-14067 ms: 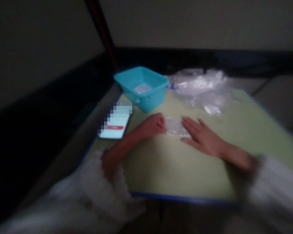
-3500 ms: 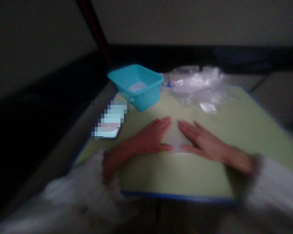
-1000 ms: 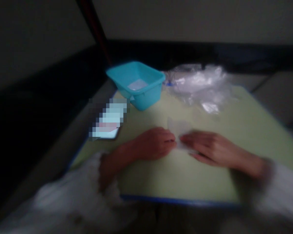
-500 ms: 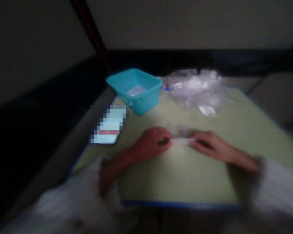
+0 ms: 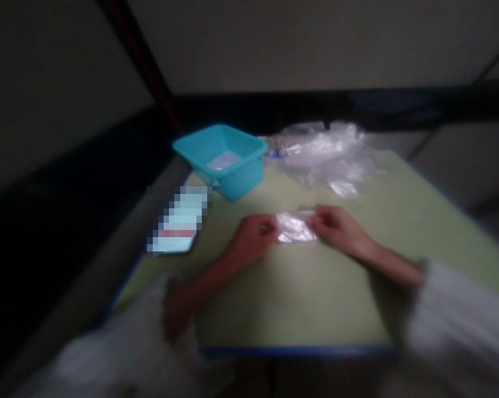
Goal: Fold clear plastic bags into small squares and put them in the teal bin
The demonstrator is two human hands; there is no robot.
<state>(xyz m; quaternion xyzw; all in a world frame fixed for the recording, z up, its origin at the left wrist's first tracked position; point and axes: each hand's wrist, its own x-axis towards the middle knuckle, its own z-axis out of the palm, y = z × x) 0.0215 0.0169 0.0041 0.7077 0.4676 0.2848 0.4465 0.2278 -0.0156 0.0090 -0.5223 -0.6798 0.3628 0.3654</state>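
A small clear plastic bag (image 5: 296, 228) is held just over the middle of the pale green table (image 5: 299, 298). My left hand (image 5: 253, 239) pinches its left edge with the fingers curled. My right hand (image 5: 336, 226) grips its right edge the same way. The bag is stretched flat between the two hands. The picture is dim and blurred, so the bag's contents do not show.
A turquoise plastic tub (image 5: 220, 160) stands at the back left with something pale inside. A heap of clear plastic bags (image 5: 324, 155) lies behind the hands. A phone with a lit screen (image 5: 177, 224) lies at the table's left edge. Dark floor surrounds the table.
Both hands went from lying flat on the bag to pinching its ends and lifting it. In the last second they moved slightly away from me with the bag stretched between them.
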